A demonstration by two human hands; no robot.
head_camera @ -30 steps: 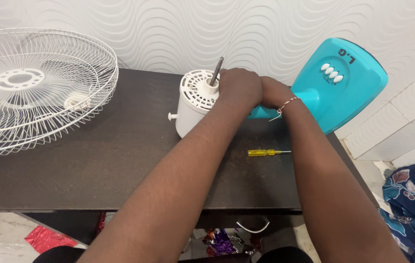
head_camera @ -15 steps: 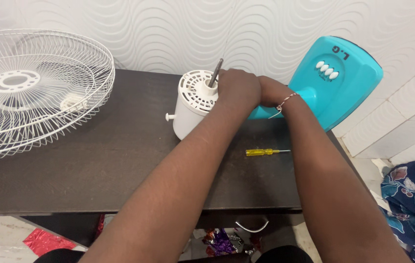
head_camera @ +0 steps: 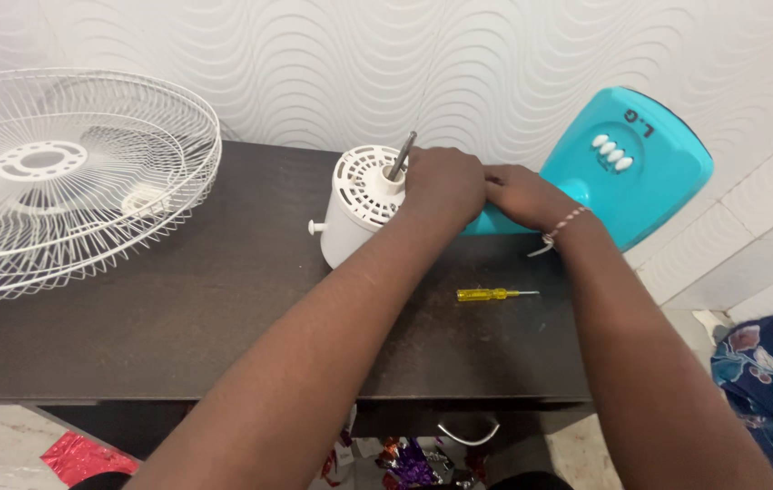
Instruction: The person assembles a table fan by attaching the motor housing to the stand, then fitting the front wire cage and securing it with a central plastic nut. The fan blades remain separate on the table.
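White plastic — the fan motor housing (head_camera: 359, 204) — is clasped at its right side by the left hand (head_camera: 442, 186), fingers curled over the rim beside the steel shaft (head_camera: 400, 154). It lies on the dark table (head_camera: 177, 308). The right hand (head_camera: 522, 195) is laid flat, fingers together, on the turquoise neck (head_camera: 504, 222) just behind — whether it grips cannot be told. A yellow screwdriver (head_camera: 492, 294) is seen near the right forearm.

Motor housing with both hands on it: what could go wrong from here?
The white motor housing lies on its side with the turquoise base tilted off the table; if the left hand or right hand slips, it may roll or drop. The bare shaft points up beside the left hand and could jab it. The yellow screwdriver could get knocked off.
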